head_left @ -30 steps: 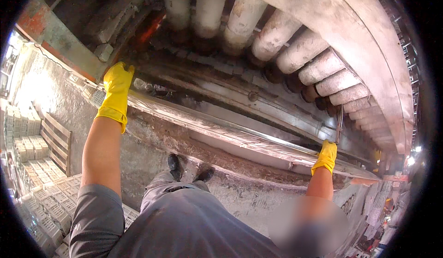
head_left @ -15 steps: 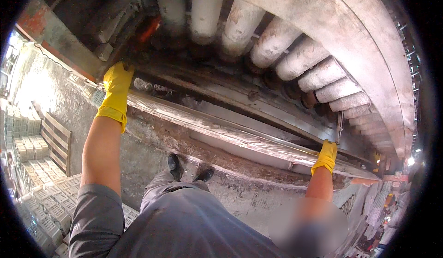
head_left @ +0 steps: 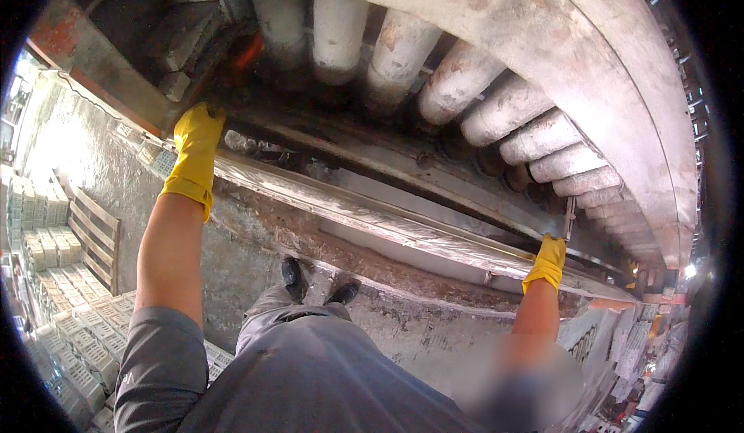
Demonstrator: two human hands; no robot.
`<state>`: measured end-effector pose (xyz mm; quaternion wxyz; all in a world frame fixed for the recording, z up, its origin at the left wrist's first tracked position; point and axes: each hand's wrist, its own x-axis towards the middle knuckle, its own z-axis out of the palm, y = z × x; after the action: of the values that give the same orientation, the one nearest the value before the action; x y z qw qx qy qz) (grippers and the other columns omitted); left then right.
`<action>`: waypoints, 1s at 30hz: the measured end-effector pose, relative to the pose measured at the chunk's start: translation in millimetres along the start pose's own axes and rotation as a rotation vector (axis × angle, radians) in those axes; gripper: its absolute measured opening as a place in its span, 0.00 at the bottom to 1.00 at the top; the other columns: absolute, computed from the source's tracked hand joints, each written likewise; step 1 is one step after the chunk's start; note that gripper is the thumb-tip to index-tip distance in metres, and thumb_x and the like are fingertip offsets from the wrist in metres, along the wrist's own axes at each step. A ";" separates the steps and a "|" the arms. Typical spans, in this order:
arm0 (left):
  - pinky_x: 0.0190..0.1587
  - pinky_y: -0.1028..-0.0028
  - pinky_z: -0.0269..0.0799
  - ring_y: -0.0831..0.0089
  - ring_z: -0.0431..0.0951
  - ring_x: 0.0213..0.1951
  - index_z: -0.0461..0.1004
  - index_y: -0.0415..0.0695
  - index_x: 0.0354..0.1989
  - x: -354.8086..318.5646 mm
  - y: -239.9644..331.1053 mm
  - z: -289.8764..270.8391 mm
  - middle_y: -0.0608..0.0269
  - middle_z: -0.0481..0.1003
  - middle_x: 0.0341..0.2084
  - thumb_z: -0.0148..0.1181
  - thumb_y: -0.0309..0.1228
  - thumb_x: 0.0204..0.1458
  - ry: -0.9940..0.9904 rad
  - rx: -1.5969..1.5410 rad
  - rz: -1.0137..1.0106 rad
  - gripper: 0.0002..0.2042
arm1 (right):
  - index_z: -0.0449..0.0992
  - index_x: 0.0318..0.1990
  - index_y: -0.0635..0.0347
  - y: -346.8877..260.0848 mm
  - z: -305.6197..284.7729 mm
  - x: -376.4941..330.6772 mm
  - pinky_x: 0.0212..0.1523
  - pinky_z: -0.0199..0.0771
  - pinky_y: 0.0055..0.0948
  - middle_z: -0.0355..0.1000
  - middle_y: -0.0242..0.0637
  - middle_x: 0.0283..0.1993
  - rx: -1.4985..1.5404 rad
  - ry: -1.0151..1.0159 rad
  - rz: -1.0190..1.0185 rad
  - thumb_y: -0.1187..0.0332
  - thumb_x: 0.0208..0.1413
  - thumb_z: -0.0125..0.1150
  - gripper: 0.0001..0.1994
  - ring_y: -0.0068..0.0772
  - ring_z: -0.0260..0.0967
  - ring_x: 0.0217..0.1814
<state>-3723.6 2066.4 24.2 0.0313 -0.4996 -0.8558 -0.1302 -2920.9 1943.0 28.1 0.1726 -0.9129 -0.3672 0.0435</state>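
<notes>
My left hand (head_left: 197,146), in a yellow rubber glove, is closed at the left end of a long pale metal rail (head_left: 349,206); its fingertips are hidden against the machine. At the far right, my right hand (head_left: 547,261), gloved the same, is closed over the rail's upper edge beside a dark slot. Both arms are stretched wide apart. Just beyond the rail runs a narrow dirty trough (head_left: 380,188). Past it, a row of whitish cylinders (head_left: 395,53) hangs under a broad curved metal rim (head_left: 542,22).
A rusty beam (head_left: 101,69) stands at the upper left. On the left are stacked pale perforated blocks (head_left: 85,324) and a wooden pallet (head_left: 94,239). My dark shoes (head_left: 291,278) stand on the rough concrete floor (head_left: 256,239) below the rail. An orange-red glow shows near the leftmost cylinders.
The row of cylinders and the curved rim have shifted slightly toward me and left. Both hands stay in place on the rail.
</notes>
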 end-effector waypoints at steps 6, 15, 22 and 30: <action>0.55 0.53 0.75 0.46 0.80 0.51 0.83 0.45 0.46 -0.8 7.0 -1.0 0.46 0.82 0.46 0.61 0.55 0.55 -0.014 -0.013 -0.009 0.24 | 0.78 0.50 0.70 6.9 0.9 4.8 0.54 0.71 0.49 0.78 0.62 0.51 0.028 -0.045 0.055 0.57 0.65 0.56 0.21 0.66 0.75 0.55; 0.55 0.53 0.75 0.47 0.80 0.51 0.82 0.45 0.47 -16.7 2.1 -1.2 0.47 0.82 0.46 0.60 0.54 0.56 0.007 0.007 0.010 0.24 | 0.78 0.52 0.69 4.7 -4.3 -21.6 0.54 0.71 0.48 0.78 0.60 0.53 0.152 -0.014 -0.024 0.56 0.65 0.55 0.22 0.65 0.74 0.55; 0.56 0.55 0.74 0.48 0.81 0.52 0.82 0.46 0.50 -23.7 -0.3 -5.5 0.48 0.82 0.48 0.61 0.53 0.56 -0.022 -0.002 -0.007 0.24 | 0.76 0.55 0.68 14.8 -5.6 -30.6 0.46 0.76 0.45 0.78 0.53 0.54 0.263 -0.040 -0.009 0.57 0.66 0.55 0.22 0.54 0.76 0.50; 0.56 0.56 0.74 0.49 0.81 0.52 0.82 0.46 0.51 -22.4 -10.2 3.9 0.49 0.82 0.49 0.62 0.53 0.56 -0.007 -0.038 0.013 0.25 | 0.71 0.61 0.67 7.4 -13.7 -45.8 0.41 0.80 0.42 0.74 0.49 0.59 0.469 -0.074 0.162 0.57 0.68 0.55 0.23 0.45 0.75 0.51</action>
<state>-3720.9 2043.6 14.4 0.0194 -0.5063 -0.8499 -0.1444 -2946.5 1902.8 36.2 0.3620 -0.8722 -0.2789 0.1744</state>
